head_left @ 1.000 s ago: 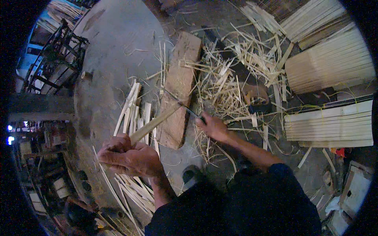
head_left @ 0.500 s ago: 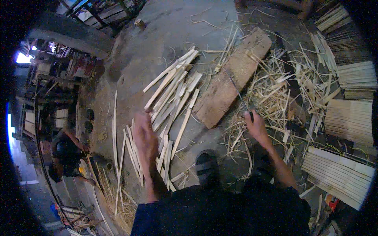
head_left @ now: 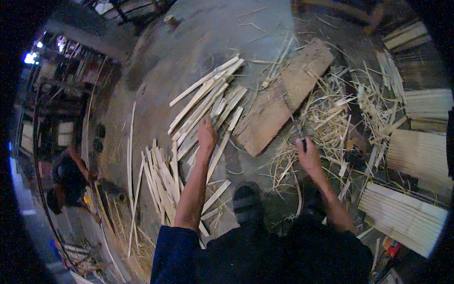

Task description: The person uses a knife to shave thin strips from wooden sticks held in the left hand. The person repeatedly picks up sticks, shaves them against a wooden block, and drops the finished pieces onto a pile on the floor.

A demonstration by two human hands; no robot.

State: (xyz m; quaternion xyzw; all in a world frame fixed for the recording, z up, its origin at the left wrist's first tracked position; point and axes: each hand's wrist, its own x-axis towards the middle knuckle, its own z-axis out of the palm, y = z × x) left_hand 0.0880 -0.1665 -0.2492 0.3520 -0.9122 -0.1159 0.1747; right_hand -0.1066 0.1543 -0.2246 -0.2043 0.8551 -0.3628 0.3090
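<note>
Over the pile of pale wooden strips (head_left: 194,111) on the floor, my left hand (head_left: 206,136) has its fingers drawn together at the end of a strip; the fingertips are partly hidden. My right hand (head_left: 309,156) is closed round the dark handle of a knife (head_left: 294,120). Its long thin blade points away from me, across the edge of a thick brown plank (head_left: 283,102). A second bunch of strips (head_left: 161,182) lies nearer to me, left of my left forearm.
Tangled shavings (head_left: 331,111) heap up right of the plank. Stacked slatted panels (head_left: 402,213) stand at the far right. Two long strips (head_left: 131,151) lie on the floor to the left. Another person (head_left: 71,175) bends over work at the far left. My dark sandal (head_left: 247,203) is below the plank.
My left hand has moved right and forward from the left side of the strips onto the pile. My right hand still holds the knife in nearly the same place. The view has shifted slightly.
</note>
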